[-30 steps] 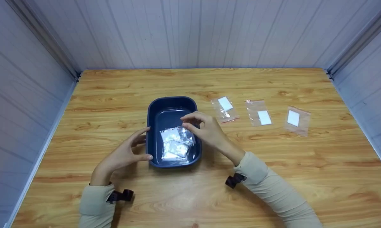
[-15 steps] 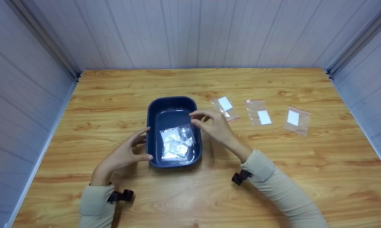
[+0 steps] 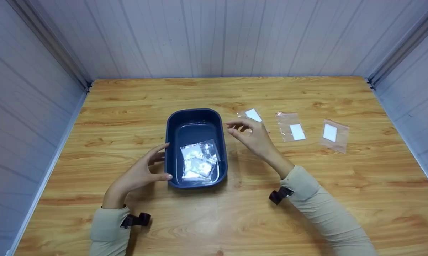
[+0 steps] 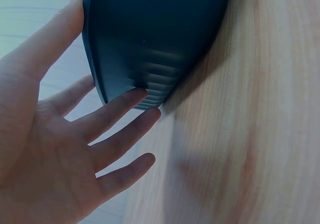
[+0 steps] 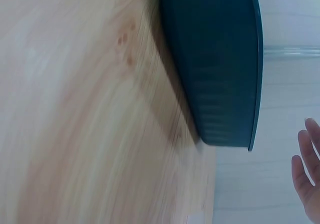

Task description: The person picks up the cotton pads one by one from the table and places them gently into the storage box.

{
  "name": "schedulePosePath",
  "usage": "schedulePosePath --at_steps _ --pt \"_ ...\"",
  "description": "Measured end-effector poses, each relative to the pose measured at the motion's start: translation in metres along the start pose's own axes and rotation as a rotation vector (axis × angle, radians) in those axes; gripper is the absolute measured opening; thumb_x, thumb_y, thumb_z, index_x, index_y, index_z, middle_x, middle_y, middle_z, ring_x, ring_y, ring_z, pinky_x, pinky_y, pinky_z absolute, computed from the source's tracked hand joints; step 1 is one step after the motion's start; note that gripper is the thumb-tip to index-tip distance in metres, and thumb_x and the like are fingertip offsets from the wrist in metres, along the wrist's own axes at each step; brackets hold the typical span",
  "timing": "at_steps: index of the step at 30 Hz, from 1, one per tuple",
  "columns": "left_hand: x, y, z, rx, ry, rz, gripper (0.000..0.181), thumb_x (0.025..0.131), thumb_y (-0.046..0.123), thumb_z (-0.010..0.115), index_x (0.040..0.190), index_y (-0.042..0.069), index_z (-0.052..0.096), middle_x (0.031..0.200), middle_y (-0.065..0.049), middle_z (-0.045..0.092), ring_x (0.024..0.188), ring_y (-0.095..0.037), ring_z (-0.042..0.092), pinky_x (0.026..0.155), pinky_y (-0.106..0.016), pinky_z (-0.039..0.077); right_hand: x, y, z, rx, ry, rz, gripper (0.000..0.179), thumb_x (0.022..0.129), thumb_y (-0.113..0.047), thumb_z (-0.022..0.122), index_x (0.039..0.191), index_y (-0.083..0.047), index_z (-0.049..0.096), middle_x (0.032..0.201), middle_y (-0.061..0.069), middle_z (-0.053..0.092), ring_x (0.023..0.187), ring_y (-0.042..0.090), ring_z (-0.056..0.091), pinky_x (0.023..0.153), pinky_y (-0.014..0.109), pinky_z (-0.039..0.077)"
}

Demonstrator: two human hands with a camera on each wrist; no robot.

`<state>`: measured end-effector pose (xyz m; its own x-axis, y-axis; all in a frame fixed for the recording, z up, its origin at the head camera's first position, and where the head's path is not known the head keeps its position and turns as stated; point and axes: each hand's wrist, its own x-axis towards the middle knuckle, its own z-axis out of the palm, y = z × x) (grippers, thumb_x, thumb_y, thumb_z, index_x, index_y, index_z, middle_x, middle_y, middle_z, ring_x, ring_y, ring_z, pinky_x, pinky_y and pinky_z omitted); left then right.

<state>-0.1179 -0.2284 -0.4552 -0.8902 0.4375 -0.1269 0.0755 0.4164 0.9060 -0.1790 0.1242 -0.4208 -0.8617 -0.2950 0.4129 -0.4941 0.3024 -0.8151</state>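
A dark blue rectangular bin (image 3: 194,133) stands on the table with small clear zip bags (image 3: 199,160) overlapping near its front end, white pieces inside them. My left hand (image 3: 139,174) rests at the bin's left rim, thumb and forefinger on the edge. In the left wrist view its fingers spread along the outer wall (image 4: 150,34). My right hand (image 3: 253,138) hovers just right of the bin, fingers loosely bent and holding nothing. Beneath it, partly hidden, lies a zip bag with a white card (image 3: 253,115). The right wrist view catches some fingers (image 5: 300,176) at its edge.
Two more clear zip bags with white cards, a middle bag (image 3: 296,131) and a far right bag (image 3: 330,133), lie farther right on the wooden table (image 3: 128,106). Pale panel walls (image 3: 206,39) enclose the back and both sides.
My right hand has drawn back from over the bin, moving right and slightly away, and now covers part of the nearest bag. The left hand and the bin have kept their places.
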Motion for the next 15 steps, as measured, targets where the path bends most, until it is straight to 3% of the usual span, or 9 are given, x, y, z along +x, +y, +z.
schedulePosePath --at_steps 7,15 --pt "0.001 0.001 -0.001 0.001 -0.002 -0.002 0.094 0.082 0.023 0.083 0.157 0.016 0.026 0.151 -0.024 0.039 0.139 -0.043 0.035 0.115 -0.061 0.023 0.0 -0.016 -0.017 0.009 0.016 0.035 0.019 0.091 0.003 0.067 0.108 0.012 0.068 0.099 0.022 0.07 0.088 0.018 0.062 0.078 0.028 0.052" --pt "0.0 0.002 -0.001 0.011 0.006 -0.024 0.097 0.079 0.026 0.084 0.157 0.019 0.027 0.151 -0.023 0.039 0.139 -0.042 0.036 0.115 -0.06 0.024 0.002 0.0 -0.033 -0.003 0.025 0.1 0.022 0.092 0.001 0.067 0.112 0.011 0.067 0.102 0.025 0.069 0.089 0.022 0.062 0.078 0.025 0.051"
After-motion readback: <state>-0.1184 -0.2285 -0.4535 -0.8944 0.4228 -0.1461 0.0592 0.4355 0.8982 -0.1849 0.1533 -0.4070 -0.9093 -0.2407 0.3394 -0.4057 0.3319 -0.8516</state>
